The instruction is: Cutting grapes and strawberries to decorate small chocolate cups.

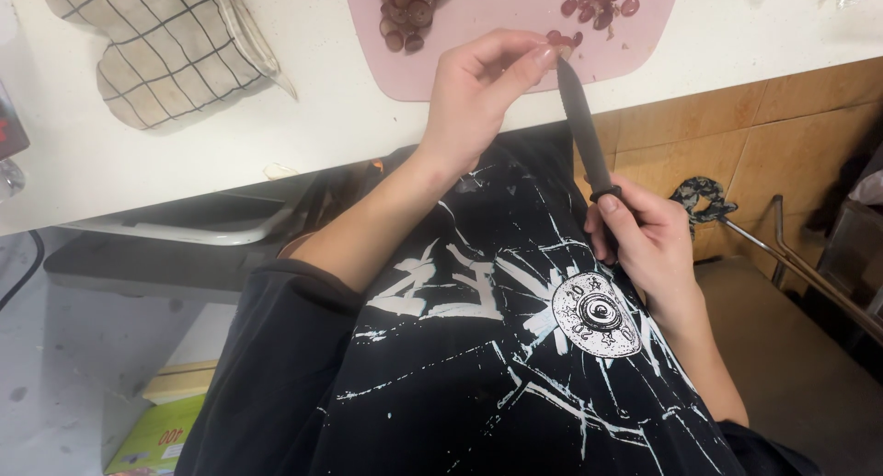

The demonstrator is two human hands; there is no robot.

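Pink cutting board (478,67) already held two piles of halved grapes (409,7); left hand (474,94) pinched another grape (563,40) against the serrated knife (579,126), which right-hand fingers (635,223) gripped closed.

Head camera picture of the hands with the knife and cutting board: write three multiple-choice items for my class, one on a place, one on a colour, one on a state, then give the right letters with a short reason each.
1. Where does the oven mitt lie?
A. On the white counter, left of the cutting board
B. On the floor
C. On the cutting board

2. What colour is the cutting board?
A. Green
B. Pink
C. Blue

3. How is the knife held?
A. It lies loose on the counter
B. The left hand grips its handle
C. The right hand grips its handle while the left hand's fingertips pinch near the blade tip

Answers: 1 A, the checked mitt rests on the counter at the upper left. 2 B, the board under the dark red grape pieces is pale pink. 3 C, the right hand closes round the handle and the blade points up to the left hand's fingers.
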